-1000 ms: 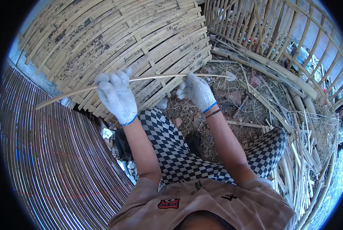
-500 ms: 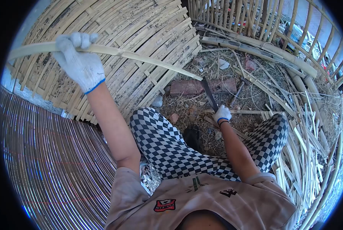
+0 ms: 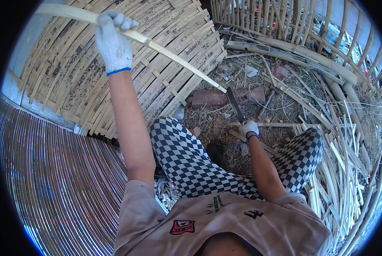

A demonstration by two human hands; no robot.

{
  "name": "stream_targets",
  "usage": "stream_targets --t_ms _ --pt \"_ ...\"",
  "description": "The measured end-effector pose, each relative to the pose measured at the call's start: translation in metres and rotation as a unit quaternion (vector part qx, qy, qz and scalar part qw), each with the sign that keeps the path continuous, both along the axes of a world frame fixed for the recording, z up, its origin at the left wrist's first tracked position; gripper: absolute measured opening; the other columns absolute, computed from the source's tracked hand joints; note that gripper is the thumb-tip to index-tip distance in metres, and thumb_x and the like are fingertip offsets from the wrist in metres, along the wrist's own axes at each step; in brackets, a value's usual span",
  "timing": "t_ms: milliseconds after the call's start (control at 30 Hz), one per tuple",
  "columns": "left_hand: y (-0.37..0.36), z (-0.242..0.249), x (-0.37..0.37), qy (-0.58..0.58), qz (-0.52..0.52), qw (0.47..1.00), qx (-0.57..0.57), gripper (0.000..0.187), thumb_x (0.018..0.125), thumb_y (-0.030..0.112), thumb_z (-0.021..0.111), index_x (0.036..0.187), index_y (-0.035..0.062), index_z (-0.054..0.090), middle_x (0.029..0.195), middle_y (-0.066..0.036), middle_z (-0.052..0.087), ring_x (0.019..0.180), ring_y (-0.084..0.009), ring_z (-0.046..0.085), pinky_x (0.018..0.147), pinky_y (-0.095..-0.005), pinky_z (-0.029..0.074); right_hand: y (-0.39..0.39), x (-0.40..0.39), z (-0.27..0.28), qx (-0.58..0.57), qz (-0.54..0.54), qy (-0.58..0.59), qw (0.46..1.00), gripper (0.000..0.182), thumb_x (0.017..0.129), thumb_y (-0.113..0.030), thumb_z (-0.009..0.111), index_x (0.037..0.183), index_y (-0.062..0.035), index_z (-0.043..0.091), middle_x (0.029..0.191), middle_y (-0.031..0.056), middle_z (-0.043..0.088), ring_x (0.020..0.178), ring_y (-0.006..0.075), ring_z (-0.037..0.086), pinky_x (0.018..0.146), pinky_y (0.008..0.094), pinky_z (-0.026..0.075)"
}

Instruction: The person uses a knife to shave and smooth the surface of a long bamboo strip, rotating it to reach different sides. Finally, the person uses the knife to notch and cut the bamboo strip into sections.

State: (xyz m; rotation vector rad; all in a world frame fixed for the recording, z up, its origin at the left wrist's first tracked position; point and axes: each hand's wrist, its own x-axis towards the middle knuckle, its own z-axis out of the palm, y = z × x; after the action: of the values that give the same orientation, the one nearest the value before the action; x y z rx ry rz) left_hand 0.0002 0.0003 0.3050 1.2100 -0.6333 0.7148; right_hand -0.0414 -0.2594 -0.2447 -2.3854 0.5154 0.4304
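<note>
My left hand (image 3: pixel 114 40), in a white knit glove with a blue cuff, is raised at the upper left and closed around a long pale bamboo strip (image 3: pixel 180 62). The strip slants down to the right, and its far end meets the tip of a dark machete blade (image 3: pixel 235 104). My right hand (image 3: pixel 248 128), gloved too, grips the machete's handle, which the fingers mostly hide. Behind the blade a reddish brick-like block (image 3: pixel 225 97) lies on the ground. Just right of it rests a tool with a handle (image 3: pixel 265 106), perhaps a hammer.
A large woven bamboo panel (image 3: pixel 71 64) leans at the upper left, above corrugated sheeting (image 3: pixel 63 179). Split bamboo strips (image 3: pixel 334 170) are heaped at my right. Bamboo poles (image 3: pixel 302 53) lie before a slatted bamboo fence (image 3: pixel 272 19) at the back.
My left hand has moved up and to the right with the bamboo strip, which now slants more steeply. My right hand and the machete have hardly shifted.
</note>
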Motion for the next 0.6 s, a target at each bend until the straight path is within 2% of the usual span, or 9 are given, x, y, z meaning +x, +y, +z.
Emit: stream_targets --t_ms 33,133,167,267,300,400,433,533,600 --pt "-0.003 -0.006 0.004 0.024 0.006 1.0 0.013 0.03 0.108 0.031 0.05 0.098 0.0032 0.053 0.076 -0.001 0.044 0.066 -0.0153 0.044 0.069 -0.0394 0.053 -0.001 0.001 -0.013 0.031 0.002 -0.096 0.995 0.025 0.08 -0.022 0.071 0.097 -0.0045 0.075 0.08 0.0163 0.072 0.076 0.0339 0.073 0.072 0.044 0.06" --pt "-0.003 -0.034 0.027 0.078 -0.019 0.997 0.006 0.037 0.108 0.04 0.051 0.096 0.0047 0.054 0.074 0.0 0.044 0.065 -0.0149 0.044 0.07 -0.0388 0.053 -0.009 0.004 0.027 0.304 -0.003 0.042 0.952 0.015 0.081 -0.017 0.072 0.086 -0.0032 0.068 0.075 0.0132 0.069 0.061 0.0266 0.069 0.056 0.0395 0.055" --pt "-0.007 -0.041 0.032 0.094 -0.004 0.995 -0.011 0.044 0.107 0.049 0.053 0.091 0.0073 0.053 0.069 0.002 0.04 0.06 -0.0135 0.04 0.062 -0.0359 0.049 -0.012 0.004 0.038 0.356 0.018 0.02 0.934 0.016 0.082 -0.014 0.074 0.084 -0.0038 0.062 0.071 0.0092 0.065 0.051 0.0204 0.062 0.048 0.0338 0.049" --pt "-0.004 -0.046 0.037 0.082 0.018 0.996 -0.029 0.049 0.106 0.052 0.053 0.082 0.01 0.051 0.063 0.003 0.037 0.055 -0.0118 0.035 0.053 -0.0337 0.041 -0.017 0.001 0.061 0.442 -0.051 -0.021 0.895 0.023 0.084 -0.019 0.075 0.089 -0.0019 0.062 0.068 0.0082 0.065 0.051 0.0189 0.061 0.047 0.032 0.047" --pt "-0.006 -0.045 0.035 0.072 0.013 0.997 -0.037 0.052 0.105 0.055 0.054 0.075 0.0122 0.048 0.059 0.005 0.034 0.05 -0.0103 0.031 0.047 -0.0311 0.031 -0.016 0.002 0.068 0.434 -0.058 -0.057 0.897 0.034 0.088 -0.031 0.076 0.094 0.0001 0.064 0.069 0.0076 0.064 0.053 0.0165 0.06 0.048 0.0323 0.046" --pt "-0.017 -0.041 0.02 0.08 0.028 0.995 -0.058 0.052 0.105 0.054 0.055 0.073 0.0132 0.047 0.058 0.005 0.036 0.049 -0.0096 0.032 0.045 -0.0289 0.027 -0.024 0.016 0.082 0.307 -0.08 -0.184 0.93 0.038 0.089 -0.038 0.075 0.089 -0.0017 0.066 0.07 0.0083 0.064 0.054 0.0209 0.063 0.05 0.0369 0.051" --pt "-0.023 -0.04 0.016 0.081 0.034 0.994 -0.06 0.05 0.105 0.051 0.054 0.073 0.0136 0.045 0.06 0.004 0.035 0.05 -0.0099 0.031 0.045 -0.0289 0.025 -0.022 0.021 0.083 0.232 -0.083 -0.286 0.926 0.041 0.092 -0.042 0.071 0.095 -0.0014 0.067 0.069 0.0062 0.062 0.056 0.0182 0.063 0.052 0.035 0.052" --pt "-0.034 -0.041 0.01 0.081 0.047 0.994 -0.062 0.046 0.106 0.046 0.053 0.075 0.0145 0.042 0.062 0.004 0.033 0.052 -0.0105 0.028 0.046 -0.0291 0.021 -0.022 0.003 0.156 0.442 -0.114 -0.219 0.863 0.034 0.092 -0.037 0.073 0.097 -0.0043 0.065 0.069 0.0059 0.062 0.06 0.0162 0.065 0.054 0.0325 0.054" --pt "-0.033 -0.044 0.012 0.077 0.046 0.994 -0.059 0.045 0.106 0.046 0.053 0.076 0.0145 0.043 0.063 0.004 0.033 0.053 -0.0105 0.028 0.047 -0.0295 0.022 -0.019 0.001 0.179 0.557 -0.096 -0.215 0.797 0.025 0.092 -0.024 0.074 0.105 -0.0081 0.058 0.068 0.0039 0.061 0.054 0.0147 0.063 0.049 0.0294 0.051"
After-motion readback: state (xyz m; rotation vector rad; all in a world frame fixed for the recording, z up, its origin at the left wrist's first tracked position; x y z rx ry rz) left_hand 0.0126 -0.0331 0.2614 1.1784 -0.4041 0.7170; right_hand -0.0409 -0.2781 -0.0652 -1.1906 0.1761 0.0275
